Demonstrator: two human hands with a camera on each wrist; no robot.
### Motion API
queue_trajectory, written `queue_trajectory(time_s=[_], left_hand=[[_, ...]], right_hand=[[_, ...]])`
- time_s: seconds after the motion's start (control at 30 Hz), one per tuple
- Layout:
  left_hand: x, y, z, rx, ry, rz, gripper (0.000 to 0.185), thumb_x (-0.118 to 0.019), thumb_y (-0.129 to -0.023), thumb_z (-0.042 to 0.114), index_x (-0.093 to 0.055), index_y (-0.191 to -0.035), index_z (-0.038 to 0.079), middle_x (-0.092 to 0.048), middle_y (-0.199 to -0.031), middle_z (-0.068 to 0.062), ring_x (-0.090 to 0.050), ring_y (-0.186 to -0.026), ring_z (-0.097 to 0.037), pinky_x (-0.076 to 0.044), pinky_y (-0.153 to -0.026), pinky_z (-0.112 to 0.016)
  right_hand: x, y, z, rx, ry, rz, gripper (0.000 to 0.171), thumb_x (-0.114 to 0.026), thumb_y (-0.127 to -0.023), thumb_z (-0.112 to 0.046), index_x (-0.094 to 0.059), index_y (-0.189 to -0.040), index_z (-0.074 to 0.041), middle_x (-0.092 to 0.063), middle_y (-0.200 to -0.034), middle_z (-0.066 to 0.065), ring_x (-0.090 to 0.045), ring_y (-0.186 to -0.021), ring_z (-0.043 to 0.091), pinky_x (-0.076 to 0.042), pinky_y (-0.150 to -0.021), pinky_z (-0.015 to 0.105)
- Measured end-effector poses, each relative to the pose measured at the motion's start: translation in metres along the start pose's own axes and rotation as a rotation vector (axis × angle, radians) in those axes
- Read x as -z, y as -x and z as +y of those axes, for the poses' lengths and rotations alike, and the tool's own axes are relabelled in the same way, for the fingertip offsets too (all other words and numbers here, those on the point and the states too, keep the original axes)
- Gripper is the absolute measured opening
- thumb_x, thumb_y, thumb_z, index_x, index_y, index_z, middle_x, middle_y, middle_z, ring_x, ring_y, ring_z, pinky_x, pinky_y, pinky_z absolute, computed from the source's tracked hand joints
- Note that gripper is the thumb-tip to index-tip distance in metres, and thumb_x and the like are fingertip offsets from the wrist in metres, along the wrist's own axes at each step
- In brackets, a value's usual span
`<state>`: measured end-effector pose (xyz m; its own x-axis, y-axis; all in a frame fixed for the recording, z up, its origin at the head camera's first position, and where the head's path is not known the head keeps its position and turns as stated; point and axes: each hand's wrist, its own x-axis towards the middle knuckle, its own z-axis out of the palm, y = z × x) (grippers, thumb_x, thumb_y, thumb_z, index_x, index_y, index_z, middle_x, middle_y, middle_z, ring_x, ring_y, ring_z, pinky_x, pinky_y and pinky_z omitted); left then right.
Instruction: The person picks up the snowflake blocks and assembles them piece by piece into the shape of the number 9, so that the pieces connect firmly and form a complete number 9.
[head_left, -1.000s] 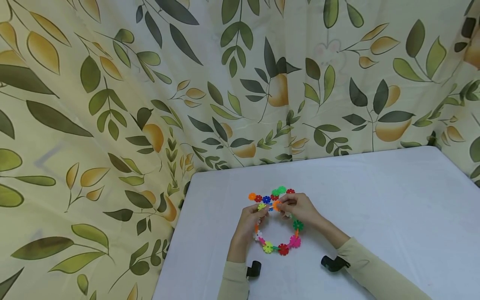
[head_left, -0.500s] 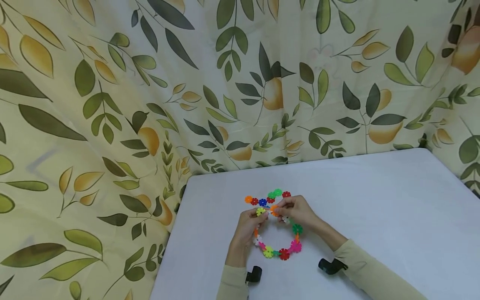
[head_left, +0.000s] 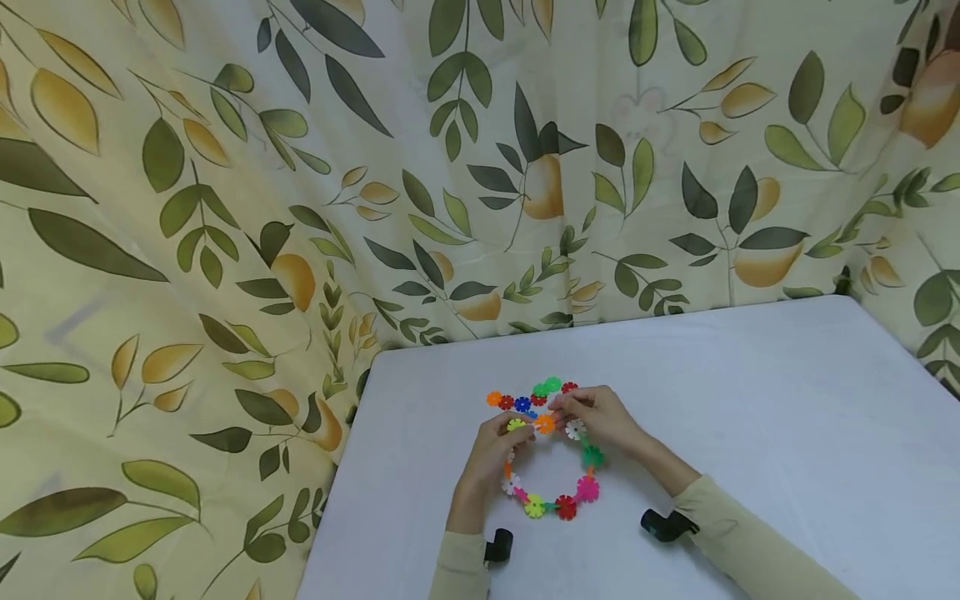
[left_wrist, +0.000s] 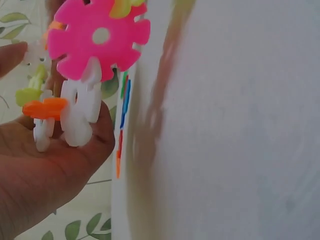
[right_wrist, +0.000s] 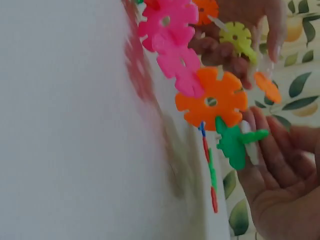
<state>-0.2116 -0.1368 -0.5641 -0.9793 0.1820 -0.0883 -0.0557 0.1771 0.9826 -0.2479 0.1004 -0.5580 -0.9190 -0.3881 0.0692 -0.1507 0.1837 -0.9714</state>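
Observation:
Toothed plastic flower discs are joined into a ring, held up above the table between the hands. At the ring's far side my left hand pinches a whitish disc between a yellow disc and an orange disc. My right hand hovers just right of that orange disc, fingers loosely bent and apparently gripping nothing. A white disc lies against its fingers in the right wrist view, beside a green disc. Pink and white discs hang by the left palm in the left wrist view.
Behind the ring, a separate row of joined discs in orange, red, blue and green lies on the white-covered table. A leaf-patterned curtain hangs along the table's back and left. Black wrist cameras sit at both sleeves.
My right fingers have come off the orange disc and shifted slightly up, uncovering it and the white disc to its right. The left hand keeps its pinch. The head view has shifted slightly.

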Motion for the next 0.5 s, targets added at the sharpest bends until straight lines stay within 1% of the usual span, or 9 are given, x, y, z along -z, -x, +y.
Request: queue_trajectory(time_s=[0.07,0.1,0.2,0.3,0.33,0.4,0.5], left_hand=[[0.001,0.0,0.0,-0.007,-0.016,-0.004,0.023,-0.068,-0.099,0.028,-0.073,-0.111,0.009,-0.073,-0.099,-0.022,-0.061,-0.083,-0.026,-0.051,-0.076,-0.029],[0.002,0.0,0.0,-0.015,-0.02,-0.008,0.024,-0.067,-0.1,0.027,-0.073,-0.111,0.007,-0.073,-0.098,-0.021,-0.061,-0.084,-0.027,-0.051,-0.077,-0.03],[0.003,0.0,0.0,-0.029,-0.03,-0.022,0.024,-0.066,-0.101,0.025,-0.071,-0.113,0.005,-0.074,-0.098,-0.02,-0.061,-0.086,-0.03,-0.051,-0.078,-0.031],[0.003,0.001,0.001,-0.038,-0.042,-0.03,0.024,-0.065,-0.101,0.024,-0.072,-0.114,0.005,-0.074,-0.097,-0.017,-0.061,-0.086,-0.031,-0.051,-0.078,-0.032],[0.003,0.001,0.0,-0.038,-0.048,-0.03,0.024,-0.065,-0.101,0.024,-0.072,-0.115,0.006,-0.073,-0.096,-0.017,-0.061,-0.086,-0.032,-0.051,-0.078,-0.031],[0.003,0.002,0.0,-0.037,-0.063,-0.03,0.024,-0.066,-0.1,0.024,-0.074,-0.116,0.008,-0.072,-0.095,-0.017,-0.06,-0.084,-0.029,-0.051,-0.077,-0.031],[0.001,0.002,-0.001,-0.027,-0.079,-0.022,0.024,-0.068,-0.099,0.026,-0.075,-0.117,0.011,-0.071,-0.095,-0.015,-0.06,-0.082,-0.026,-0.051,-0.075,-0.031]], right_hand=[[0.004,-0.003,0.001,-0.015,0.009,0.04,0.031,-0.056,-0.109,-0.017,-0.072,-0.119,0.009,-0.078,-0.1,0.016,-0.077,-0.093,0.03,-0.06,-0.087,0.032],[0.006,-0.005,0.002,-0.02,0.03,0.066,0.031,-0.057,-0.109,-0.017,-0.071,-0.119,0.009,-0.078,-0.1,0.016,-0.077,-0.093,0.031,-0.061,-0.086,0.034],[0.013,-0.009,0.004,-0.036,0.156,0.158,0.026,-0.063,-0.106,-0.016,-0.073,-0.117,0.005,-0.078,-0.098,0.015,-0.076,-0.084,0.026,-0.062,-0.076,0.033],[0.018,-0.013,0.008,-0.035,0.309,0.227,0.021,-0.068,-0.1,-0.012,-0.075,-0.115,0.001,-0.077,-0.098,0.012,-0.073,-0.081,0.022,-0.059,-0.068,0.033],[0.02,-0.014,0.009,-0.037,0.358,0.234,0.022,-0.069,-0.099,-0.011,-0.075,-0.117,0.0,-0.076,-0.099,0.012,-0.072,-0.082,0.021,-0.057,-0.067,0.033],[0.022,-0.017,0.012,-0.047,0.463,0.215,0.029,-0.072,-0.096,-0.012,-0.073,-0.123,-0.002,-0.072,-0.103,0.012,-0.069,-0.085,0.023,-0.056,-0.068,0.035],[0.022,-0.024,0.015,-0.06,0.609,0.139,0.044,-0.075,-0.093,-0.016,-0.067,-0.135,-0.004,-0.064,-0.105,0.015,-0.064,-0.088,0.026,-0.054,-0.071,0.039]])
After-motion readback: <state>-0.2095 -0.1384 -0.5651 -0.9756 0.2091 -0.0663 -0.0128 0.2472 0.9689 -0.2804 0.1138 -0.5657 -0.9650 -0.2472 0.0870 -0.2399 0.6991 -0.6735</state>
